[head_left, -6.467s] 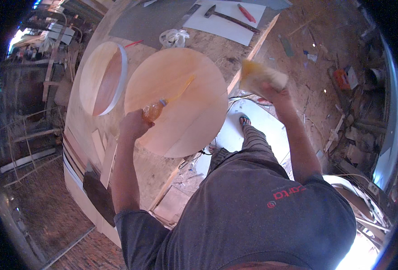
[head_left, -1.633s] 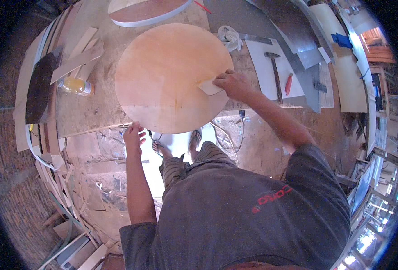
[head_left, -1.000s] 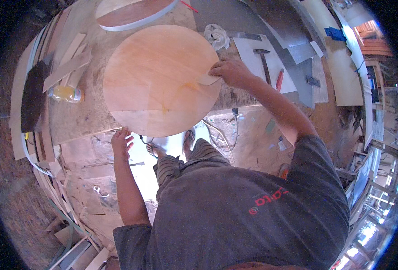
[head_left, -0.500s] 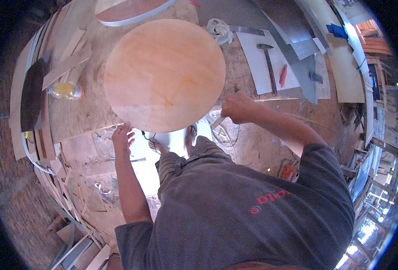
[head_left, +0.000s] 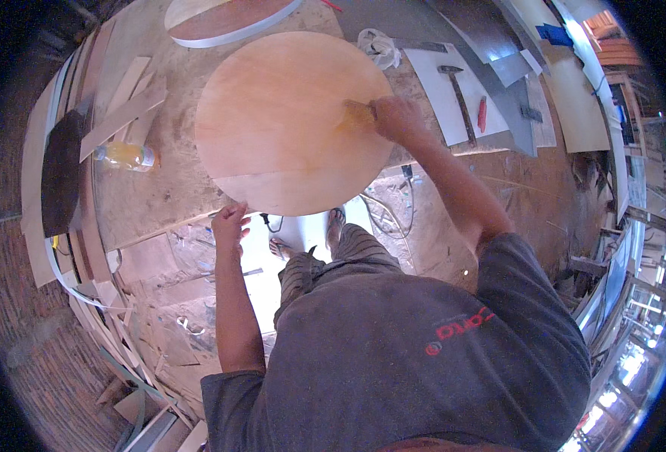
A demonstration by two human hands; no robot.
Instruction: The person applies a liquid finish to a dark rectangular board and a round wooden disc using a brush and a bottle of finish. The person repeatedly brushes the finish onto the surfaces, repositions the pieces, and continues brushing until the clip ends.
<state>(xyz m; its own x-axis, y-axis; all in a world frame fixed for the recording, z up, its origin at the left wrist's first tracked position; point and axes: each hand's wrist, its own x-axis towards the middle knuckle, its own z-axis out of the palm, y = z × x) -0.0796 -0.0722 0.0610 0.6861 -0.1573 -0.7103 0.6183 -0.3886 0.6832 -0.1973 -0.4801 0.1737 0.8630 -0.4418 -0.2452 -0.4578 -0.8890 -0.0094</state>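
A round pale plywood board [head_left: 287, 90] lies at the front of the wooden workbench [head_left: 171, 192]. My right hand [head_left: 397, 119] is closed on a thin, flat spreader [head_left: 359, 108], blurred, on the board’s right side, where a smear of yellow shows beneath it. My left hand [head_left: 230, 224] is at the board’s lower left edge, thumb and forefinger closed on the rim, the other fingers loosely curled. A bottle of orange-yellow liquid [head_left: 125, 157] lies on its side to the left of the board.
A second, two-tone disc [head_left: 227, 19] with white edging lies behind. To the right are a crumpled white cloth [head_left: 379, 48], a hammer [head_left: 461, 94] and a red knife [head_left: 482, 113] on a white sheet. Wood strips [head_left: 118, 120] lie left. Cables [head_left: 393, 226] hang below the bench.
The bottle has left my left hand for the bench. My right hand, below the board’s right edge half a second ago, is back up on its surface. The view has turned since the earliest frame.
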